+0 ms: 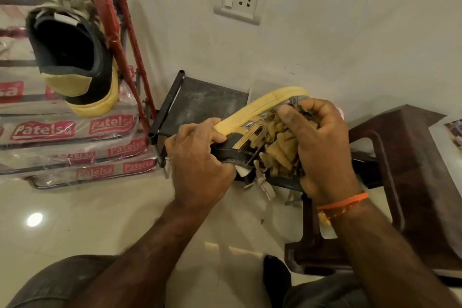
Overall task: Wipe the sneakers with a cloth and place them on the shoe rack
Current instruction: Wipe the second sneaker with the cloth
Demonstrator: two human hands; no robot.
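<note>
Head view: I find my left grip [200, 155] closed round the heel end of the sneaker in hand [252, 122], thumb over its yellow sole edge. My right grip [322, 147] is bunched round the mustard cloth [280, 150], pressing it against the shoe's side and lace area, just right of the left grip. The shoe lies tilted on its side between both grips, above a dark low stand [200, 102]; whether it touches the stand I cannot tell.

Up and left of the left grip, well apart, the second sneaker [75, 57] sits on the shoe rack [125, 20], heel toward me.

Assessment: one shoe appears racked already; wiping of the other is under way. Remaining: finish the wipe, then rack it beside its mate.
</note>
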